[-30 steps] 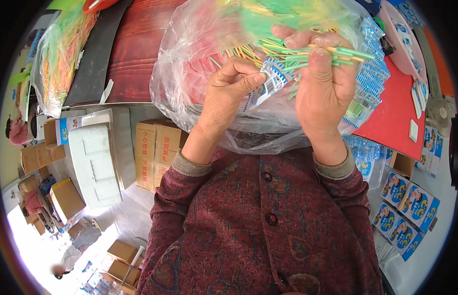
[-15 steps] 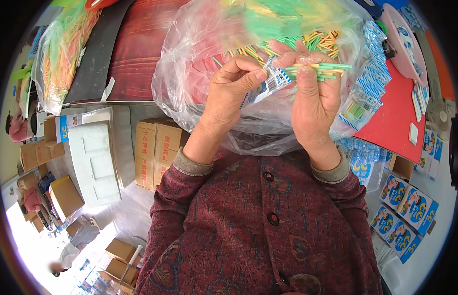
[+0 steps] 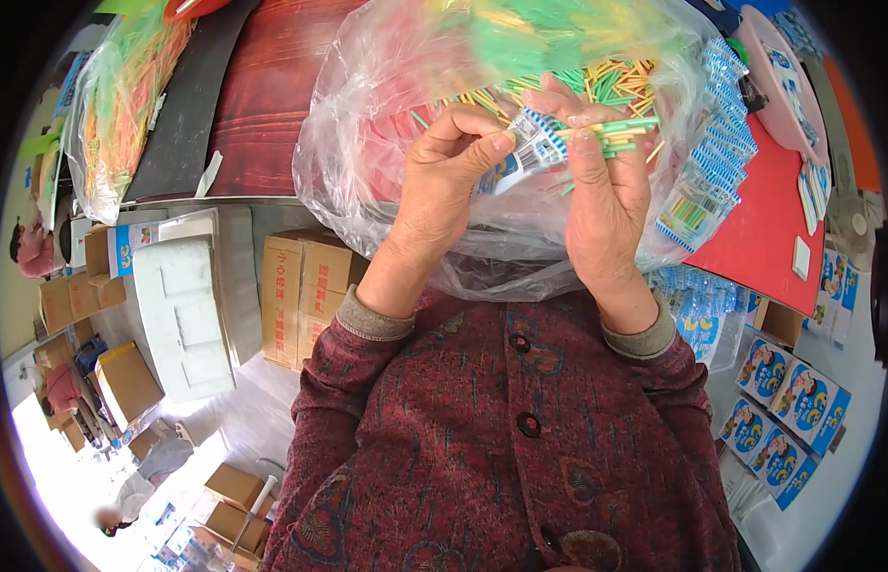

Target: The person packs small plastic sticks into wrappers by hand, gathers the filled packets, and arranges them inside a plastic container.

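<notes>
Between the thumb and fingers of my left hand [image 3: 444, 176] is a small blue-and-white packet [image 3: 535, 153], tilted up to the right. My right hand [image 3: 606, 191] grips a bundle of green and yellow sticks [image 3: 625, 132], whose left ends are at the packet's right edge; how far they reach inside is hidden. Beneath both hands spreads a large clear plastic bag [image 3: 334, 143]. Loose green and yellow sticks [image 3: 611, 81] lie in it behind my fingers. To the right, a row of overlapping blue-and-white packets [image 3: 716, 143] rests on the bag's edge.
A pink basin [image 3: 778, 95] stands at the upper right on the red table [image 3: 759, 229]. Another bag of colored sticks [image 3: 129, 114] lies at the upper left. Cardboard boxes [image 3: 306, 296] and a white foam box [image 3: 185, 319] are below the table. People are at the far left.
My right hand has moved left and down with the sticks, bringing their ends to the packet. My left hand keeps its hold on the packet and has barely moved.
</notes>
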Demonstrator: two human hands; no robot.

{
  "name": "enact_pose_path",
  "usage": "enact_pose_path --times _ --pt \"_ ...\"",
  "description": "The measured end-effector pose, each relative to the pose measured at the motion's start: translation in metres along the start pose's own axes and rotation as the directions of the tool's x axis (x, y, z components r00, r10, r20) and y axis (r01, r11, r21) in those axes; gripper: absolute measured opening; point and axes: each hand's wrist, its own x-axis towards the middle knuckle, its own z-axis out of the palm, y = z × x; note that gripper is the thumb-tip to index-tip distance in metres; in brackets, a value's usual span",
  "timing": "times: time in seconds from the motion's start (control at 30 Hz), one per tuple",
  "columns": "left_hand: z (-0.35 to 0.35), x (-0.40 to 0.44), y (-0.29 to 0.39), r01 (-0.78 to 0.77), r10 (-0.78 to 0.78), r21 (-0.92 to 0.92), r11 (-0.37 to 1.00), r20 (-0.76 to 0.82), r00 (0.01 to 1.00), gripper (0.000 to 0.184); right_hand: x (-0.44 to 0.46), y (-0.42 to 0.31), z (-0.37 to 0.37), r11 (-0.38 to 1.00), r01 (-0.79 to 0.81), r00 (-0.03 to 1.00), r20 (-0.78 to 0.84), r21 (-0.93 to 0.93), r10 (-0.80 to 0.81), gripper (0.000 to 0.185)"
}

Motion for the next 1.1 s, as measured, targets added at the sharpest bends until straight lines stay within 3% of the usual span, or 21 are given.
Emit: enact_pose_path --times 0.03,0.1,0.13,0.2,0.33,0.4,0.53,0.63,0.7,0.8,0.93,1.0,1.1 --pt "0.000 0.000 0.000 0.000 0.000 0.000 1.000 0.000 1.000 0.006 0.000 -0.002 -0.002 1.000 0.000 1.000 0.001 0.000 0.000 0.018" --pt "-0.001 0.000 -0.001 -0.025 0.024 0.047 0.999 0.022 0.999 0.007 0.000 -0.010 -0.003 0.961 -0.268 0.963 0.026 -0.062 0.270 0.024" --pt "0.000 0.000 -0.001 -0.025 0.024 0.046 0.999 0.022 0.999 0.007 0.001 -0.012 -0.001 0.961 -0.268 0.962 0.026 -0.063 0.270 0.024" --pt "0.001 0.000 0.000 -0.021 0.021 0.078 0.997 0.005 1.000 0.007 0.005 -0.015 0.007 0.949 -0.277 0.960 0.007 0.150 0.279 0.033" --pt "0.000 0.002 -0.004 -0.033 0.034 0.032 0.999 -0.010 0.999 0.006 0.008 -0.014 0.006 0.950 -0.213 0.972 -0.047 0.227 0.229 0.038" --pt "0.002 0.002 -0.005 -0.062 0.063 0.077 0.995 -0.007 0.998 0.005 0.007 -0.013 -0.003 0.977 -0.172 0.976 0.114 -0.123 0.186 0.035" --pt "0.006 0.003 -0.003 -0.145 0.144 0.141 0.979 0.017 0.989 0.008 0.005 -0.003 -0.004 0.958 -0.150 0.975 0.121 -0.244 0.184 0.034" --pt "0.013 0.002 0.010 -0.042 0.042 0.105 0.994 0.000 0.999 0.019 0.013 -0.008 -0.012 0.964 -0.250 0.962 0.089 -0.095 0.258 0.040" --pt "0.010 0.004 0.020 0.199 -0.213 0.140 0.970 0.086 0.973 0.027 0.016 -0.009 -0.013 0.916 -0.332 0.943 0.103 0.224 0.316 0.046" --pt "0.011 0.002 0.022 0.276 -0.304 0.164 0.947 0.180 0.936 0.028 0.017 -0.005 -0.011 0.914 -0.293 0.955 0.039 0.279 0.294 0.043" --pt "0.010 -0.001 0.016 0.258 -0.292 0.190 0.947 0.182 0.939 0.028 0.011 0.000 -0.017 0.927 -0.274 0.959 0.004 0.255 0.283 0.040" --pt "0.010 -0.001 0.011 0.176 -0.193 0.153 0.973 0.111 0.975 0.028 0.005 -0.008 -0.021 0.870 -0.492 0.870 -0.005 -0.001 0.492 0.044" --pt "0.018 -0.004 0.010 0.172 -0.187 0.170 0.970 0.078 0.979 0.024 -0.005 -0.009 -0.023 0.891 -0.452 0.892 -0.008 0.047 0.453 0.043"
